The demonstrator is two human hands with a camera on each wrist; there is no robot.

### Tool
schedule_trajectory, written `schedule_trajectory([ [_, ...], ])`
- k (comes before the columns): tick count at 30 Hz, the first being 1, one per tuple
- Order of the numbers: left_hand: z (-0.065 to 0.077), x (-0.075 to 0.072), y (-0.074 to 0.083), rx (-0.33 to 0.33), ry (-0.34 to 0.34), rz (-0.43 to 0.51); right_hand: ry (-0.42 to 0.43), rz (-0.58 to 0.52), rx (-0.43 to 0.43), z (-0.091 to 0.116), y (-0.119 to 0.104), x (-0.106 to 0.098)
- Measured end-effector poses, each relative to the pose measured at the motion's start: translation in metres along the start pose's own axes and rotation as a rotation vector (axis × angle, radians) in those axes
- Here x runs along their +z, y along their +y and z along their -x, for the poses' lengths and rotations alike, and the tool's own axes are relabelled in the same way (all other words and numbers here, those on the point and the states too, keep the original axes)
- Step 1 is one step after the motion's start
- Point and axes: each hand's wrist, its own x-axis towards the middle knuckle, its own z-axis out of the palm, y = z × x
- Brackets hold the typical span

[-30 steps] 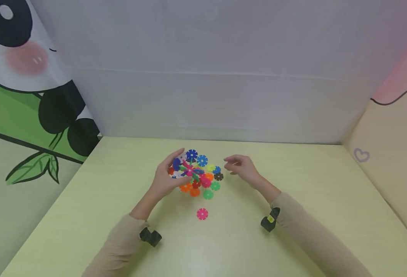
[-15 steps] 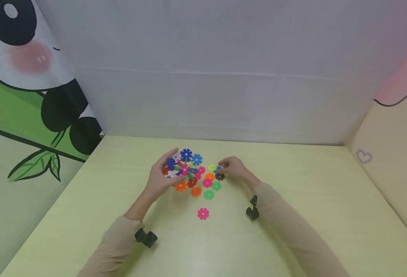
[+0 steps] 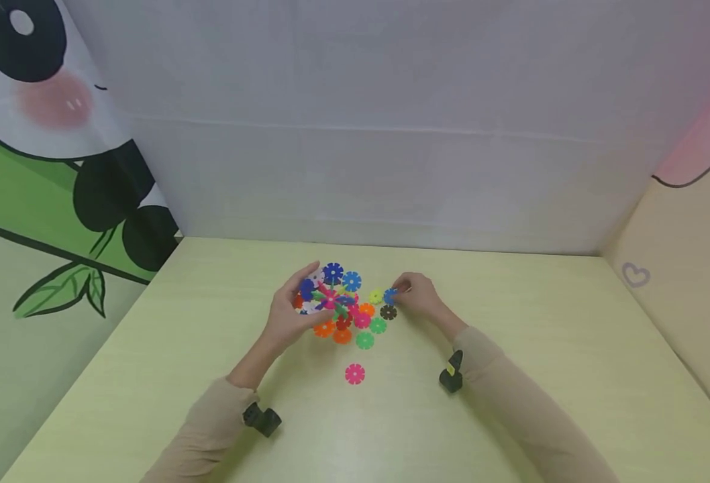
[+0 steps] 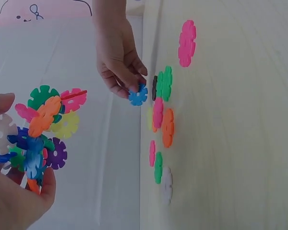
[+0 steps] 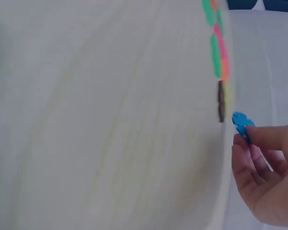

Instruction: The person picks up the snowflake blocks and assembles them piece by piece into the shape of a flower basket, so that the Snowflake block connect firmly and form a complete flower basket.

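Observation:
My left hand [image 3: 288, 315] grips a cluster of interlocked notched plastic discs [image 4: 44, 117] in many colours, raised above the table. Its thumb and fingers curl round the cluster's left side. To the right, my right hand [image 3: 420, 295] pinches a single blue notched disc [image 4: 138, 95] between thumb and fingers. In the right wrist view that blue disc [image 5: 242, 123] sticks out from the fingertips. A black disc [image 3: 388, 312] and a yellow disc [image 3: 376, 296] lie close by the right hand on the table.
Loose discs lie on the pale table [image 3: 482, 416] between and in front of the hands, among them green [image 3: 365, 341], orange [image 3: 342, 335] and pink ones. One pink disc [image 3: 355, 374] lies apart, nearer the front. A grey wall [image 3: 391, 188] rises behind the table.
My right hand has reached left to the loose discs, picked up the blue disc and lifted it slightly rightward. The left hand still holds the cluster, having shifted a little left and back.

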Motion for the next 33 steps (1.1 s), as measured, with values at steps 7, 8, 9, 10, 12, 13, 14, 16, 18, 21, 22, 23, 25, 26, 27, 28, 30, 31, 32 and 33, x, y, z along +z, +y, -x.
schedule_trajectory([
  [7,-0.002,0.015,0.006,0.0,0.0,0.054,0.112,-0.415,-0.006,0.045,-0.028,-0.017],
  [8,-0.002,0.018,0.01,0.001,-0.003,0.057,0.114,-0.459,-0.011,0.052,-0.034,-0.019],
  [9,-0.002,0.021,0.016,0.006,-0.004,0.058,0.118,-0.49,-0.012,0.059,-0.041,-0.021],
  [10,-0.001,0.023,0.021,0.011,-0.005,0.064,0.123,-0.51,-0.012,0.065,-0.046,-0.021],
  [12,0.0,0.029,0.031,0.017,-0.009,0.073,0.136,-0.535,-0.01,0.074,-0.054,-0.022],
  [13,0.0,0.032,0.036,0.018,-0.01,0.075,0.143,-0.536,-0.013,0.077,-0.057,-0.022],
  [14,0.001,0.034,0.041,0.014,-0.013,0.075,0.151,-0.536,-0.014,0.079,-0.058,-0.021],
  [16,0.002,0.038,0.042,0.019,-0.019,0.086,0.173,-0.533,-0.015,0.082,-0.058,-0.019],
  [18,0.002,0.04,0.04,0.021,-0.025,0.091,0.199,-0.534,-0.02,0.084,-0.058,-0.017],
  [21,0.002,0.043,0.039,0.026,-0.025,0.101,0.227,-0.54,-0.018,0.085,-0.059,-0.015],
  [22,0.003,0.044,0.039,0.03,-0.022,0.099,0.23,-0.538,-0.016,0.085,-0.059,-0.014],
  [23,0.003,0.045,0.04,0.034,-0.02,0.096,0.229,-0.538,-0.013,0.086,-0.06,-0.014],
  [25,0.004,0.047,0.041,0.049,-0.012,0.088,0.226,-0.534,-0.007,0.086,-0.061,-0.013],
  [26,0.005,0.048,0.042,0.058,-0.009,0.084,0.225,-0.529,-0.009,0.087,-0.062,-0.013],
  [27,0.006,0.049,0.043,0.066,-0.005,0.081,0.225,-0.528,-0.014,0.087,-0.062,-0.012],
  [28,0.006,0.05,0.044,0.072,0.002,0.078,0.227,-0.529,-0.022,0.087,-0.062,-0.012],
  [30,0.007,0.052,0.045,0.081,0.017,0.076,0.244,-0.544,-0.043,0.089,-0.062,-0.011],
  [31,0.008,0.053,0.046,0.083,0.025,0.076,0.257,-0.556,-0.057,0.089,-0.062,-0.01],
  [32,0.008,0.054,0.047,0.084,0.032,0.08,0.27,-0.569,-0.071,0.09,-0.061,-0.01],
  [33,0.009,0.055,0.048,0.086,0.038,0.082,0.286,-0.584,-0.08,0.09,-0.06,-0.009],
])
